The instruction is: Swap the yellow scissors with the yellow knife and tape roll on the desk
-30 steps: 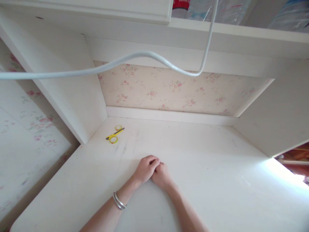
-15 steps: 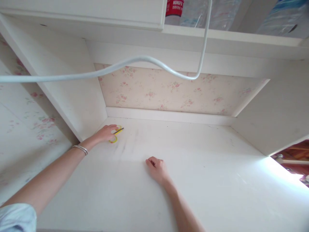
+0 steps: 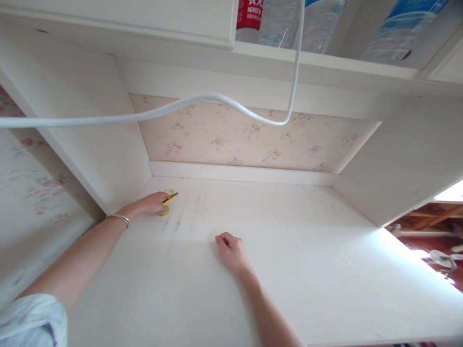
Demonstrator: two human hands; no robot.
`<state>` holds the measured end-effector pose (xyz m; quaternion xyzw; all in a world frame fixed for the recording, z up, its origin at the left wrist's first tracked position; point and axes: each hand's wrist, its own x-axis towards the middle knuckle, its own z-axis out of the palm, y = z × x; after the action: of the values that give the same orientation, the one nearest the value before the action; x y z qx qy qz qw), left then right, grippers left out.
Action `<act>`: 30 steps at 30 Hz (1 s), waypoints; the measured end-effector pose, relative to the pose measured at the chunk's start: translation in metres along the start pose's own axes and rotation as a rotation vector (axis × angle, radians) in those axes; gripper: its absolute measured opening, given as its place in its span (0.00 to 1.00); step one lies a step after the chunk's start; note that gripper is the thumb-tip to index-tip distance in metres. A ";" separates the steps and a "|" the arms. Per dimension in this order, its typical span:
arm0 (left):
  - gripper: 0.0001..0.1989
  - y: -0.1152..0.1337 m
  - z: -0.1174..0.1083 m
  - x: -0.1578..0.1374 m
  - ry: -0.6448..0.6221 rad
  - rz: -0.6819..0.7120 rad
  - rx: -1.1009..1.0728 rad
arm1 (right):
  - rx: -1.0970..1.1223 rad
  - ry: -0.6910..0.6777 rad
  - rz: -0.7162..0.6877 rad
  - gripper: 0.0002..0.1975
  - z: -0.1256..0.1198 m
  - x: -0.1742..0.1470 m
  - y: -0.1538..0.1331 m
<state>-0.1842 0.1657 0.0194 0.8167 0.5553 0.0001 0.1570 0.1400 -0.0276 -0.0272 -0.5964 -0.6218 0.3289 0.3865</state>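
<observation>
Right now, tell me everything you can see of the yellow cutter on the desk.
The yellow cutter is slim and straight, with a yellow body, plastic by its look, and a dark strip and tip. It lies slanted near the back left corner of the white desk, tip pointing away and rightward, between two yellow rings. The left hand covers its near end; whether it grips cannot be told. No blade can be made out.

Tabletop (image 3: 289, 270) smooth, faintly glossy, cutter (image 3: 169, 199) plastic-looking, bangles (image 3: 124, 219) shiny metal, sleeve (image 3: 32, 315) matt cloth at 8 o'clock, bottles (image 3: 320, 29) clear plastic at 1.
</observation>
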 end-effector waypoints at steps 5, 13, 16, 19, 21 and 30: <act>0.22 0.022 0.008 -0.003 0.039 -0.001 0.061 | -0.024 -0.009 -0.003 0.18 -0.001 -0.001 0.000; 0.17 0.133 0.057 -0.045 0.177 -0.115 0.038 | -0.055 0.013 -0.050 0.17 0.000 -0.006 -0.004; 0.15 0.180 0.075 -0.065 0.206 -0.071 -0.038 | -0.046 0.076 -0.110 0.15 -0.006 -0.011 -0.003; 0.14 0.217 0.089 -0.077 0.234 -0.058 -0.095 | -0.077 0.124 -0.166 0.12 -0.022 -0.018 0.004; 0.14 0.234 0.095 -0.080 0.244 -0.057 -0.119 | -0.118 0.132 -0.194 0.10 -0.038 -0.025 0.010; 0.12 0.231 0.091 -0.084 0.339 -0.009 -0.163 | -0.389 -0.001 -0.284 0.17 -0.057 -0.037 0.025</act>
<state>0.0094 -0.0111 0.0069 0.7871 0.5755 0.1820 0.1271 0.2014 -0.0656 -0.0241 -0.5659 -0.7514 0.1456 0.3064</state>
